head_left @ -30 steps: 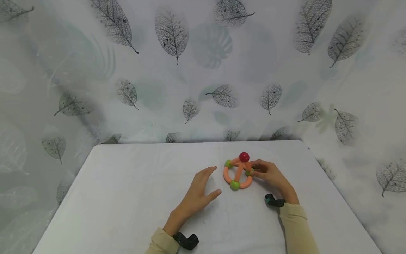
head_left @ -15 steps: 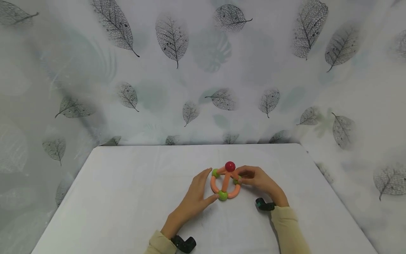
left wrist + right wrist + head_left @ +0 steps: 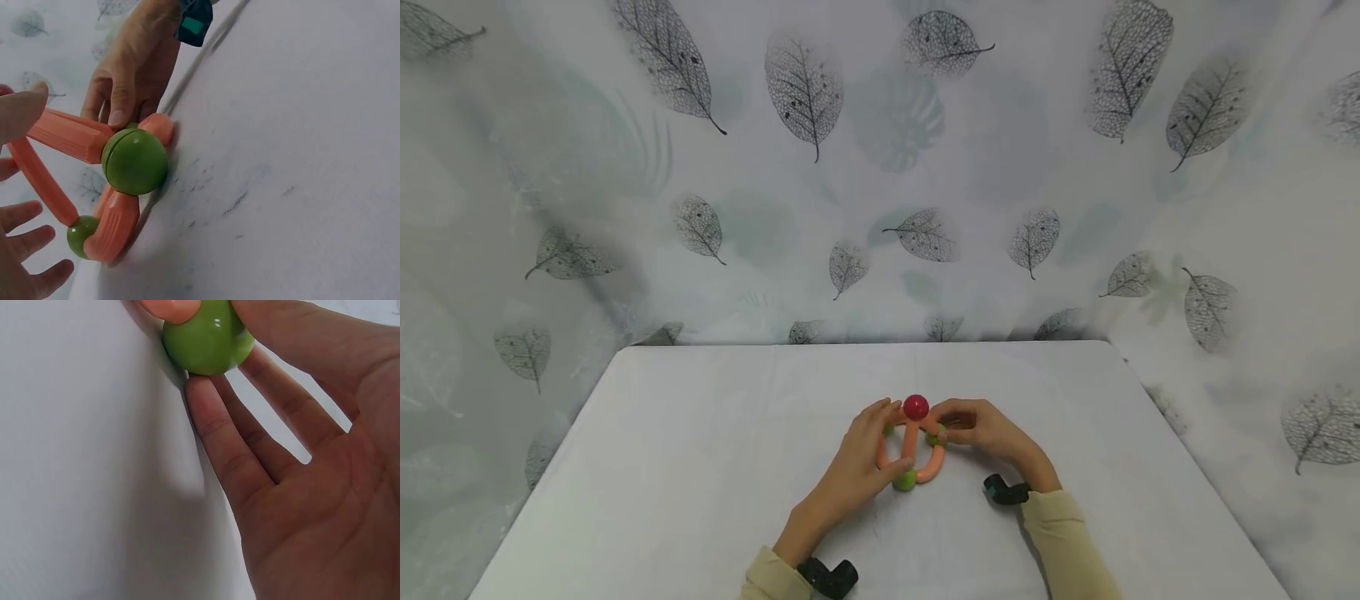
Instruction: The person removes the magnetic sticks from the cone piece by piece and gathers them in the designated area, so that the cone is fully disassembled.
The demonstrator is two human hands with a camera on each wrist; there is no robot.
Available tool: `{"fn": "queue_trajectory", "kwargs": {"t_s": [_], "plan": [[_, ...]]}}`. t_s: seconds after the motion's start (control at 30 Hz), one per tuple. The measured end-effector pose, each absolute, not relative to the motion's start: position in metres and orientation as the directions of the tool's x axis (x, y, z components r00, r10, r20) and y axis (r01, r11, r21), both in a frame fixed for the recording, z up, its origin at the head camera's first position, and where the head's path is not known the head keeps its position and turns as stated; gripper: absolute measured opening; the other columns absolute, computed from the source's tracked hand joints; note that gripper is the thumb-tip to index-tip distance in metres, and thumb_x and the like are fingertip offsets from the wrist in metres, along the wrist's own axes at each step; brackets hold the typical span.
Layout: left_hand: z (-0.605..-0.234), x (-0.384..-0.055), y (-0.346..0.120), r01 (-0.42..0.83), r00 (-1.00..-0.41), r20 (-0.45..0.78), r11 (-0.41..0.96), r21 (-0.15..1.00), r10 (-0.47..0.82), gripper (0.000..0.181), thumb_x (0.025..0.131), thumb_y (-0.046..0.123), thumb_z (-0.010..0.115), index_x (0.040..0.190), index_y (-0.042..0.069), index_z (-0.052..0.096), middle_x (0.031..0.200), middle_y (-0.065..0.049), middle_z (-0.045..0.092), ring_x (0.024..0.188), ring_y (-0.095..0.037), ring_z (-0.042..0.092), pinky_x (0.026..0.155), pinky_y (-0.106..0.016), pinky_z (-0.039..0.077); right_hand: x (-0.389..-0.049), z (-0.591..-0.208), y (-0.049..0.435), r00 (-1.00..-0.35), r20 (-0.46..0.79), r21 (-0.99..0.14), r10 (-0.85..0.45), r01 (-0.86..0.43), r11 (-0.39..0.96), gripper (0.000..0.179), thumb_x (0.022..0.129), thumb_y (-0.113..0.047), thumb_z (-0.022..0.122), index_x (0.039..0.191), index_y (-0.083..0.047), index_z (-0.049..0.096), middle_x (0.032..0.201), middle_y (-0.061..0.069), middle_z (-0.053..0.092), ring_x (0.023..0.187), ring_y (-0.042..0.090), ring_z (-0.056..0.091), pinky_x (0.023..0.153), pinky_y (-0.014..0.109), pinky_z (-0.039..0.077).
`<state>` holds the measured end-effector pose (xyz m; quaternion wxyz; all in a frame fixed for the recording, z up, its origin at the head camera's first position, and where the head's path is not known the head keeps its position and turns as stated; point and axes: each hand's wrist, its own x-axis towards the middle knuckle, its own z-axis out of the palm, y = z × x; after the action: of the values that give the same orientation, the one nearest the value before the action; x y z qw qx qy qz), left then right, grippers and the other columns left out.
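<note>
A ball-and-rod construction toy stands on the white table as a small pyramid: a red ball on top, straight orange rods sloping down, curved orange rods and green balls round the base. My right hand pinches a green ball at the base's right corner between thumb and fingers. On the other side my left hand curves around the toy with fingers spread. Its thumb overlaps a rod near the front green ball; in the left wrist view the other fingers stand apart from the rods.
The white table reaches back to a pale curtain printed with dark leaves. A black wrist camera sits on the left wrist and another black camera on the right.
My right hand has moved the toy left and toward me across the table, in between both hands. The left hand has stayed nearly in place, its thumb and fingers now overlapping the toy.
</note>
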<state>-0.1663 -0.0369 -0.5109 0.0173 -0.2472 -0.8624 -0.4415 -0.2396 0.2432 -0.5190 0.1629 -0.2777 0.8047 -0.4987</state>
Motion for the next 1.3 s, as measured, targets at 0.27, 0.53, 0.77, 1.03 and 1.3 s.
{"fn": "queue_trajectory", "kwargs": {"t_s": [0.27, 0.53, 0.77, 1.03, 1.3], "plan": [[-0.507, -0.17, -0.045, 0.483, -0.856, 0.318, 0.413, 0.772, 0.406, 0.07, 0.095, 0.026, 0.076, 0.157, 0.022, 0.043, 0.158, 0.0, 0.046, 0.147, -0.025, 0.044, 0.118, -0.058, 0.04, -0.239, -0.519, 0.228, -0.756, 0.059, -0.907, -0.651, -0.313, 0.282, 0.027, 0.099, -0.014, 0.071, 0.126, -0.019, 0.071, 0.126, 0.003, 0.073, 0.119, 0.016, 0.068, 0.102, 0.023, 0.053], [-0.506, -0.166, -0.046, 0.499, -0.851, 0.38, 0.332, 0.8, 0.363, 0.049, 0.1, 0.022, 0.072, 0.145, 0.029, 0.054, 0.139, 0.011, 0.061, 0.134, -0.014, 0.055, 0.113, -0.046, 0.047, -0.233, -0.518, 0.214, -0.735, 0.039, -0.908, -0.677, -0.309, 0.284, 0.026, 0.099, -0.016, 0.072, 0.125, -0.017, 0.072, 0.126, 0.005, 0.073, 0.119, 0.014, 0.068, 0.103, 0.024, 0.054], [-0.504, -0.164, -0.049, 0.438, -0.864, 0.327, 0.252, 0.863, 0.382, 0.039, 0.102, 0.024, 0.069, 0.139, 0.029, 0.058, 0.135, 0.01, 0.064, 0.132, -0.012, 0.062, 0.112, -0.039, 0.051, -0.229, -0.517, 0.207, -0.746, 0.027, -0.898, -0.665, -0.311, 0.312, 0.027, 0.099, -0.015, 0.072, 0.125, -0.021, 0.073, 0.126, 0.0, 0.073, 0.121, 0.014, 0.067, 0.103, 0.024, 0.053], [-0.505, -0.163, -0.048, 0.429, -0.862, 0.331, 0.206, 0.88, 0.384, 0.037, 0.103, 0.018, 0.067, 0.139, 0.023, 0.059, 0.134, 0.005, 0.068, 0.129, -0.016, 0.065, 0.111, -0.047, 0.051, -0.225, -0.509, 0.205, -0.774, 0.017, -0.864, -0.634, -0.33, 0.38, 0.023, 0.101, -0.016, 0.069, 0.122, -0.025, 0.073, 0.126, -0.003, 0.073, 0.119, 0.015, 0.068, 0.103, 0.031, 0.054], [-0.503, -0.161, -0.046, 0.437, -0.855, 0.342, 0.186, 0.88, 0.389, 0.033, 0.103, 0.021, 0.067, 0.135, 0.022, 0.061, 0.129, -0.002, 0.069, 0.124, -0.014, 0.064, 0.107, -0.049, 0.053, -0.213, -0.483, 0.203, -0.791, 0.134, -0.811, -0.597, -0.434, 0.393, 0.022, 0.105, -0.018, 0.063, 0.126, -0.021, 0.069, 0.125, 0.001, 0.073, 0.114, 0.015, 0.069, 0.102, 0.034, 0.056]]}}
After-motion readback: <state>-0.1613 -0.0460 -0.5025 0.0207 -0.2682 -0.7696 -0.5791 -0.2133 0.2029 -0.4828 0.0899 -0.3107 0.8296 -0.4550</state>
